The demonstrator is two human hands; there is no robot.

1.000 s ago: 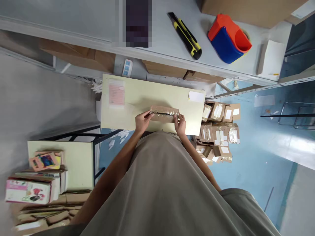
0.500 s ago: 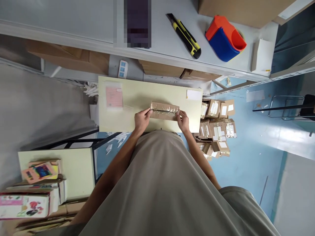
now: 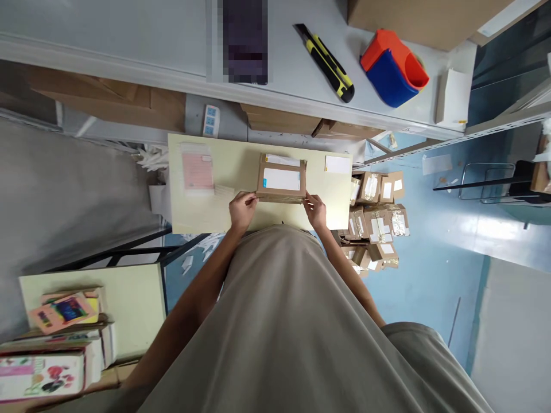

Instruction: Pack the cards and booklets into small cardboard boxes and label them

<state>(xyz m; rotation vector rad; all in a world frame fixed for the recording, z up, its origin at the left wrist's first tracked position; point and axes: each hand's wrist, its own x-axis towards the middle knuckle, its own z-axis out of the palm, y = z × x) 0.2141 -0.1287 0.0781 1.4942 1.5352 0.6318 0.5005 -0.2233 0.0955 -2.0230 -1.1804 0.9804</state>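
A small taped cardboard box (image 3: pixel 281 179) with a white label on its upper face lies on the pale yellow table (image 3: pixel 241 166). My left hand (image 3: pixel 242 210) pinches the box's near left corner. My right hand (image 3: pixel 315 210) grips its near right corner with closed fingers. A pink sheet (image 3: pixel 197 170) lies on the table to the left of the box, and a small white slip (image 3: pixel 338 164) lies to its right.
A grey shelf (image 3: pixel 129 40) beyond the table carries a yellow-black utility knife (image 3: pixel 330 64), a red-blue tape dispenser (image 3: pixel 394 67) and a white box (image 3: pixel 450 98). Several taped parcels (image 3: pixel 376 218) are piled on the blue floor at right. Colourful boxes (image 3: pixel 55 338) are stacked at lower left.
The box has been turned over away from me, so that its white-labelled face now points up instead of its taped seam. Both hands stayed at its near corners.
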